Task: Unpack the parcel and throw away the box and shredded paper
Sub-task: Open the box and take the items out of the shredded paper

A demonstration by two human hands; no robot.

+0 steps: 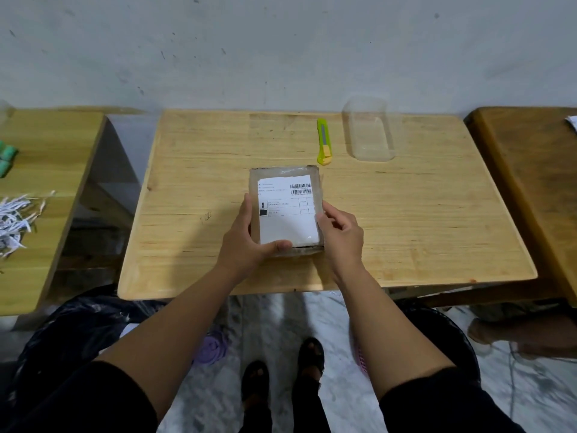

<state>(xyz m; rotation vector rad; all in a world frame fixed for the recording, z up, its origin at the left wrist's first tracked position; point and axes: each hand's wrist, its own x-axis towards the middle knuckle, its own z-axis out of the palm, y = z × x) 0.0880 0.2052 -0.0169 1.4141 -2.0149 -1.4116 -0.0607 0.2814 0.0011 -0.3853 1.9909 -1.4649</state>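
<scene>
Gripping the flat tape-wrapped parcel with white shipping label (285, 210) on the wooden surface (406, 220). My left hand (246, 235) clasps its near-left corner. My right hand (342, 232) presses its right edge, fingers curled.

— What's the bench (406, 214) made of?
— Pale wood, matt, with visible grain. The parcel (285, 173) is wrapped in glossy clear tape over a white paper label (287, 220).
— And the rest?
— The cutter (324, 141) is smooth green plastic; the container (368, 129) is clear plastic; the shredded paper (15, 220) is white.
</scene>
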